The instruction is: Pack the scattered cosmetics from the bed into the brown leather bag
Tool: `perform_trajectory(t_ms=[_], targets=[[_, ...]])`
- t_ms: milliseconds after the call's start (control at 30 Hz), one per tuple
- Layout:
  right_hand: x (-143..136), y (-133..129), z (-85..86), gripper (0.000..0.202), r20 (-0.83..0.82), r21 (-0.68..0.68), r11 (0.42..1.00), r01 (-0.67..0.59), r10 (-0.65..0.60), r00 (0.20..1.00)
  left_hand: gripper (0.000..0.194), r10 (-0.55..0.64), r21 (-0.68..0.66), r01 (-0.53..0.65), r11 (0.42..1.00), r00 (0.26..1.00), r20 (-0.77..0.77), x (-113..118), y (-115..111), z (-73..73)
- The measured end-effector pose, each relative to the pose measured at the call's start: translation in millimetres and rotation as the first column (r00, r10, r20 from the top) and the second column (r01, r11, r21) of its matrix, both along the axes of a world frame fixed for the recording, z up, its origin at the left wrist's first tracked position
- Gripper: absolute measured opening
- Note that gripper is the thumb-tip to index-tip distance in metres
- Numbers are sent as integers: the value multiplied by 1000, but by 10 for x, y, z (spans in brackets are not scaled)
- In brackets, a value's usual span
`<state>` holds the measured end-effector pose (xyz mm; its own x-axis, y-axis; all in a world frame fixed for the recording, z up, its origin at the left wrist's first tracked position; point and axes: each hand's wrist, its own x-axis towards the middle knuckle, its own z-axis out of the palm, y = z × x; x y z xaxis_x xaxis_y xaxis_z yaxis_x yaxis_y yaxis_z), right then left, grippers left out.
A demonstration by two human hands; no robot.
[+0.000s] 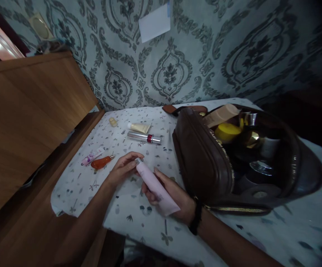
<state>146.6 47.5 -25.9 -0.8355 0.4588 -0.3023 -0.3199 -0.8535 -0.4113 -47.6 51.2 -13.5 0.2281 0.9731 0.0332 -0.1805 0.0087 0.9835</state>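
Observation:
My right hand [168,187] is wrapped round a pale pink squeeze tube [157,187], which lies tilted with its flat end toward me. At the tube's silver cap [139,160], my left hand [124,168] has its fingers closed about it; the fingertips are partly hidden. Just beyond the hands lie a silver tube with a red band [144,138] and a small gold tube with a white cap [139,128]. Left of my left hand are an orange bottle [101,162] and a small pink-and-white tube [92,156].
To the right stands an unzipped dark brown bag [202,155], filled with a beige tube [221,115], a yellow round item [227,131] and several containers. A small beige item [112,121] lies at the back left of the patterned cloth [80,193]. Wooden furniture [33,100] borders the left side.

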Motion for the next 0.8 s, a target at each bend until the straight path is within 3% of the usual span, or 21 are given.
perform_trajectory(t_ms=[167,400,600,800], targets=[[-4,-31,-8,25,-24,108,987,115,-113,993,38,62,3,-62,998,995,75,2,9,54],[-1,-50,-22,54,-45,165,970,177,-172,984,31,132,-56,-127,990,987,95,24,47,36],[-16,-42,-36,50,-36,161,965,205,-202,979,28,86,-35,-84,996,993,77,16,39,40],[-51,-56,-50,51,-73,149,969,198,-189,979,38,-57,-40,56,998,998,-22,57,-9,2]])
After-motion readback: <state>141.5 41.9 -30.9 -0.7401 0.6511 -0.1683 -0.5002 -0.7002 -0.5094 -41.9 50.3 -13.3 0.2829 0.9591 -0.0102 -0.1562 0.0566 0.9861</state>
